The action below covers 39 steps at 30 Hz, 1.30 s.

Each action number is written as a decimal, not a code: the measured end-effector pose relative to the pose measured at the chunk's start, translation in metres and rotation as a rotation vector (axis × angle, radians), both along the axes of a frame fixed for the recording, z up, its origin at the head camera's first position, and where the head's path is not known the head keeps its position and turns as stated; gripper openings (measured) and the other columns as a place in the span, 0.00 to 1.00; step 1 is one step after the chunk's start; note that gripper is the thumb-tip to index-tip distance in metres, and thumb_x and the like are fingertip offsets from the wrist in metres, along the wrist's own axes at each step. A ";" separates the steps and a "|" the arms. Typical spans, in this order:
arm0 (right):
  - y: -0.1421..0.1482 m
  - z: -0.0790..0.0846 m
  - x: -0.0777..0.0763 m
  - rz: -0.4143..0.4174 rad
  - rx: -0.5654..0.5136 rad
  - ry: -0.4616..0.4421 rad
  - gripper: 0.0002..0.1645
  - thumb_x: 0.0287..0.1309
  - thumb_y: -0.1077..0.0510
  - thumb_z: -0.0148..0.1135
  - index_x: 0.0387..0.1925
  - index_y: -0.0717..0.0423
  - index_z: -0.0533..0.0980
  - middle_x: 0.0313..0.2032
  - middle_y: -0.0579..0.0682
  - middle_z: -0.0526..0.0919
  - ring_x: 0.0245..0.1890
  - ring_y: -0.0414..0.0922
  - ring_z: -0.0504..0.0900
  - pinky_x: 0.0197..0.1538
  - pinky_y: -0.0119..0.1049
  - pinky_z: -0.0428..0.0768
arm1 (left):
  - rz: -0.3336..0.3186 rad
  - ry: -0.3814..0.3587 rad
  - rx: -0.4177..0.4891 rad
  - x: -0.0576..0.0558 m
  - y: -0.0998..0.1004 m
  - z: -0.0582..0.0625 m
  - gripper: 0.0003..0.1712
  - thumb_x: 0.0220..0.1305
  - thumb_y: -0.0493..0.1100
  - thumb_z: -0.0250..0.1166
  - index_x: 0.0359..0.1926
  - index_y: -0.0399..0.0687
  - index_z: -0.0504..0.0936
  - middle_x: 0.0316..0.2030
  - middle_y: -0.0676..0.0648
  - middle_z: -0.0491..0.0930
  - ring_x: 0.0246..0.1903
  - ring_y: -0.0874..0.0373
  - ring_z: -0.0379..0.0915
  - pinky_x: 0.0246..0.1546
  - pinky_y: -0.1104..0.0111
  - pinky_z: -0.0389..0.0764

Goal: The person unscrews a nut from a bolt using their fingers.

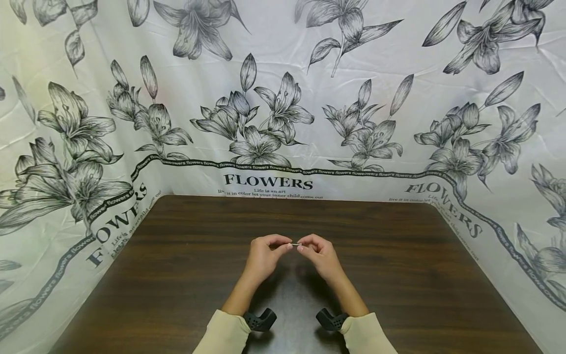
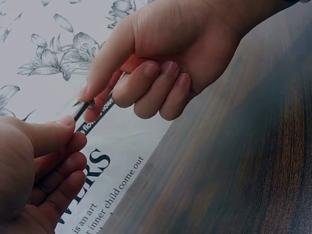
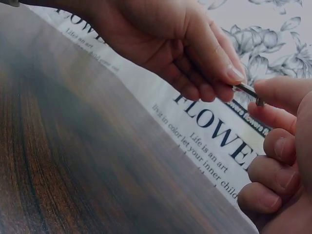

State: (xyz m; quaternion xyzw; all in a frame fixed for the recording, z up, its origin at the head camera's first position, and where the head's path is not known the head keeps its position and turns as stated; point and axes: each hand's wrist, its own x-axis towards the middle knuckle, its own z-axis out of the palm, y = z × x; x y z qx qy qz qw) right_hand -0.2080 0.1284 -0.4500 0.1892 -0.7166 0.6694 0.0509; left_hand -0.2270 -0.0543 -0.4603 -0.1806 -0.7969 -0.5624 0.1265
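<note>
Between the fingertips of both hands, a short metal bolt [image 1: 296, 244] is held over the table. Its threaded shank [image 2: 80, 113] shows in the left wrist view, and its wider end [image 3: 260, 102] lies toward the right hand. My left hand [image 1: 262, 256] pinches one end with thumb and forefinger; that tip is hidden. At the wider end, my right hand [image 1: 323, 256] has thumb and forefinger on either side, its other fingers curled in. Whether that wider end is a head or a nut, I cannot tell.
Below the hands spreads a dark brown wooden table [image 1: 185, 275]. A white cloth [image 1: 353, 64] printed with grey lilies and lettering surrounds its back and sides. Dark wrist mounts [image 1: 261, 320] sit by the cream sleeves [image 1: 225, 332].
</note>
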 end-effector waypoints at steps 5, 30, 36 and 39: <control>0.000 0.000 0.001 -0.006 0.005 0.046 0.09 0.57 0.72 0.64 0.39 0.74 0.77 0.15 0.43 0.62 0.14 0.34 0.60 0.21 0.27 0.59 | 0.007 -0.001 -0.008 0.000 -0.001 0.002 0.06 0.55 0.39 0.73 0.34 0.40 0.88 0.28 0.55 0.85 0.29 0.62 0.80 0.32 0.69 0.80; 0.011 -0.046 -0.019 -0.167 0.642 -0.036 0.06 0.53 0.58 0.72 0.35 0.51 0.84 0.12 0.41 0.66 0.12 0.37 0.63 0.16 0.31 0.63 | 0.022 -0.092 -0.236 -0.007 -0.015 -0.029 0.03 0.54 0.38 0.74 0.32 0.46 0.88 0.27 0.57 0.84 0.29 0.63 0.78 0.29 0.68 0.77; 0.011 -0.049 -0.015 -0.231 0.845 0.005 0.06 0.53 0.53 0.73 0.35 0.45 0.84 0.20 0.39 0.77 0.18 0.38 0.70 0.21 0.35 0.68 | 0.016 -0.067 -0.299 -0.008 -0.018 -0.040 0.03 0.53 0.37 0.74 0.30 0.48 0.87 0.25 0.58 0.83 0.27 0.63 0.76 0.29 0.68 0.76; 0.011 -0.051 -0.013 -0.263 0.924 0.021 0.07 0.53 0.51 0.73 0.36 0.42 0.85 0.28 0.41 0.83 0.24 0.40 0.76 0.23 0.37 0.71 | 0.031 -0.054 -0.310 -0.009 -0.018 -0.043 0.04 0.53 0.38 0.74 0.30 0.49 0.87 0.24 0.59 0.82 0.26 0.64 0.76 0.29 0.68 0.76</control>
